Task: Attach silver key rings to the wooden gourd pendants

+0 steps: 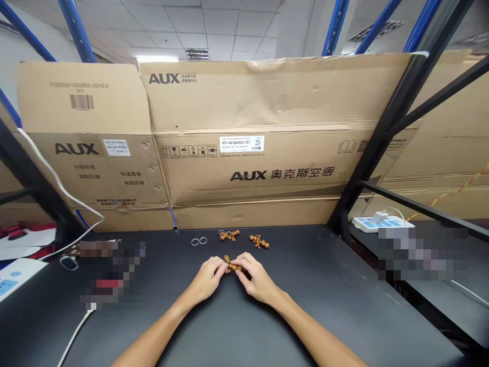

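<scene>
A small brown beaded charm [234, 266] is pinched between my two hands above the dark table. My left hand [209, 277] grips its left end with thumb and fingers. At its right side, the fingers and thumb of my right hand [255, 278] close on the gourd-like part. Just beyond my hands lie two similar brown charms, one [229, 235] with a metal ring at its left, the other [260, 241] farther right. Two loose metal rings [199, 241] rest side by side to the left of them.
Large cardboard sheets [244, 112] stand along the back of the black table [214, 336]. Dark metal posts [382, 132] flank it. Blurred items and a white cable [74, 331] lie left; a power strip [369, 224] sits at right.
</scene>
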`<state>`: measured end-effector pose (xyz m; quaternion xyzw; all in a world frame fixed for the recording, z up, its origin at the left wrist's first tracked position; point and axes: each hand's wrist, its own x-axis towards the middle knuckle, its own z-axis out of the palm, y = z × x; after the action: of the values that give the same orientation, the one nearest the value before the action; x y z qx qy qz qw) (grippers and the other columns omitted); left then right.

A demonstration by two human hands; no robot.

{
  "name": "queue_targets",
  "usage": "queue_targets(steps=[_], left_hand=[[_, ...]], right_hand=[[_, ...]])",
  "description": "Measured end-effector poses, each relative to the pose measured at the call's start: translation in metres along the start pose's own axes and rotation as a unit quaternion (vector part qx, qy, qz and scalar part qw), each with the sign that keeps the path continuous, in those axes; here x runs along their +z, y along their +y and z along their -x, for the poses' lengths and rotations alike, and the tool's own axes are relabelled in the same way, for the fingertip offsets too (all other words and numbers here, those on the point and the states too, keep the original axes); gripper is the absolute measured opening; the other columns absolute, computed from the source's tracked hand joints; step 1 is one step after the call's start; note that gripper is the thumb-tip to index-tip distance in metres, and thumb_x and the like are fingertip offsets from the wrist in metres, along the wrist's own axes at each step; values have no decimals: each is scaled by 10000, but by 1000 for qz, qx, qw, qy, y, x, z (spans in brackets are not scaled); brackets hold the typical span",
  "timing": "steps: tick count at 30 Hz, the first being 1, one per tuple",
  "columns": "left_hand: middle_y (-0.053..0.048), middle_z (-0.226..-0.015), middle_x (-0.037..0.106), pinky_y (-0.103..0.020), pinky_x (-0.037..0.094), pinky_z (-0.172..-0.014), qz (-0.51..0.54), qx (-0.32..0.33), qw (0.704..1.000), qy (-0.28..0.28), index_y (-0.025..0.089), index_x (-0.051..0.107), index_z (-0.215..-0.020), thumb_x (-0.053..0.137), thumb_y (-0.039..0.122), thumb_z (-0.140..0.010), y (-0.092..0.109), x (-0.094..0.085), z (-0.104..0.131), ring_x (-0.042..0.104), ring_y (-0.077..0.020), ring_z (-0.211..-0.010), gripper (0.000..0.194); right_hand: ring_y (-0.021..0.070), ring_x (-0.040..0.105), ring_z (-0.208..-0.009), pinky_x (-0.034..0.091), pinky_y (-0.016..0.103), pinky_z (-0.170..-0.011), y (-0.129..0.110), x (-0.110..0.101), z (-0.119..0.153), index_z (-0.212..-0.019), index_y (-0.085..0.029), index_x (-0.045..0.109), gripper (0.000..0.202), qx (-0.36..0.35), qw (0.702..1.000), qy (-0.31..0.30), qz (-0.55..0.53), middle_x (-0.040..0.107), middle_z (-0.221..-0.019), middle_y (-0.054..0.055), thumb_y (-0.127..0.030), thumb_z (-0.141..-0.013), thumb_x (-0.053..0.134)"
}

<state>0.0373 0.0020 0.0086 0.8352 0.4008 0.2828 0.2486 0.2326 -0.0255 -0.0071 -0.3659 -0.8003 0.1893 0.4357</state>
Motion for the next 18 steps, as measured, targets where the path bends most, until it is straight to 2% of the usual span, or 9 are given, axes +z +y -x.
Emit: queue_targets(steps=[18], left_hand=[[-14,-787,657,-272,413,-754,8,-19,1000,-7,197,634,-763,345,338,-954,0,-2,-1,586,-171,-769,374]], right_hand=[[179,529,-901,473,330,-846,0,0,1,-1179,-242,568,357,-2,999,-26,40,553,-963,52,-105,-858,492]])
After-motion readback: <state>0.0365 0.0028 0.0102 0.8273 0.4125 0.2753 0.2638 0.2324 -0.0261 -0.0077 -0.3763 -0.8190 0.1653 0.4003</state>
